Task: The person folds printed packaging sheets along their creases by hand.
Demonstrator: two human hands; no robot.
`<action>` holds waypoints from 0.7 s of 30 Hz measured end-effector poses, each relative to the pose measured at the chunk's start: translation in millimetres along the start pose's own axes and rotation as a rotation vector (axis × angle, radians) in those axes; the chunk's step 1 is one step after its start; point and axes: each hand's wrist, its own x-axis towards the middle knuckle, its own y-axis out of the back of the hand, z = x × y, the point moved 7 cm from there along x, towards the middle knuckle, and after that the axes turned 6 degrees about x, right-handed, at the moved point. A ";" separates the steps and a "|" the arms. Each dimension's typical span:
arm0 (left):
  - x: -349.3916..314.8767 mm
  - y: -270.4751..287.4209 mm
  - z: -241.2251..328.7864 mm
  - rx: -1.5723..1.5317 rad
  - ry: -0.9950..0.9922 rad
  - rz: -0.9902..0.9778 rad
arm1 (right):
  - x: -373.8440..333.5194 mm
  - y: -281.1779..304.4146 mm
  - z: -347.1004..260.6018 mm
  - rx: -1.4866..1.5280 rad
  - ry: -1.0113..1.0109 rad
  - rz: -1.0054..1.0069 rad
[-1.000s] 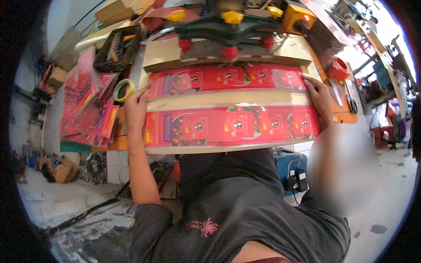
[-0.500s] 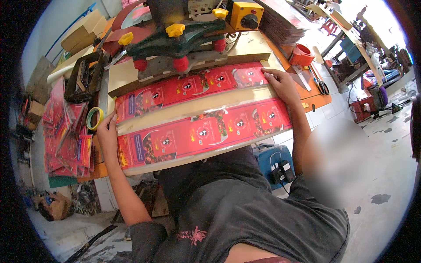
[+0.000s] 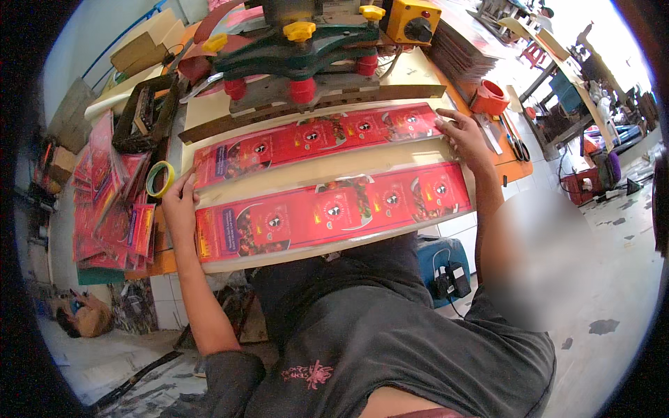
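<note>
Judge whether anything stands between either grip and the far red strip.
Nothing visible: the left grip and right grip are at opposite ends of the red strip. The brown ledge stands along its far edge; the tape roll sits farther left.

Bracketing the ends of the far red strip [image 3: 315, 137] with left hand [image 3: 182, 203] and right hand [image 3: 468, 141], beyond the near red strip [image 3: 334, 211]. Just beside the left hand, a yellow tape roll [image 3: 169, 187].
</note>
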 end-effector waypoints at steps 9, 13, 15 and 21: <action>-3.7 2.6 12.2 -0.117 0.072 -0.020 | 1.8 0.8 2.5 0.189 -0.043 -0.155; -3.9 8.6 19.8 -0.005 -0.030 0.026 | -3.0 2.6 0.9 0.238 -0.007 -0.182; -13.2 13.1 21.9 -0.120 0.049 0.025 | -11.2 6.0 -6.7 0.264 -0.008 -0.169; -71.5 53.6 65.5 -0.173 0.014 -0.088 | -51.9 24.6 -22.5 0.514 0.041 -0.055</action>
